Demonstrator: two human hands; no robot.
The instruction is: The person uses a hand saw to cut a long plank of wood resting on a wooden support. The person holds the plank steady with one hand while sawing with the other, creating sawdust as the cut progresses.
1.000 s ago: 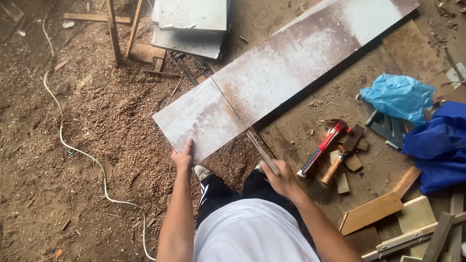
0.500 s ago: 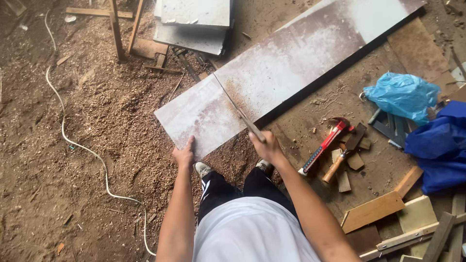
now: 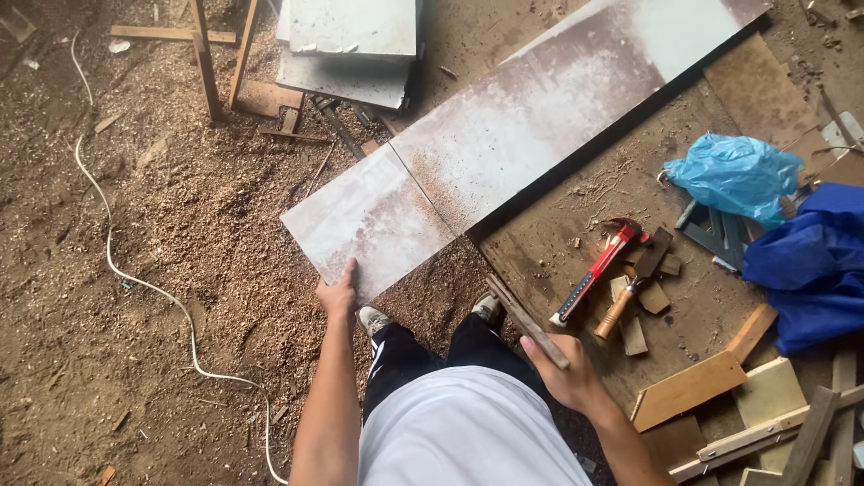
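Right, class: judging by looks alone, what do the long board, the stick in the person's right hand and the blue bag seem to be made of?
Long board: probably laminated wood sheet, going by its smooth pale face, dark edge and sawdust along a cut line.
Stick in the right hand: looks like bare, rough wood, though it may be a tool handle.
Blue bag: thin plastic, crinkled and glossy.
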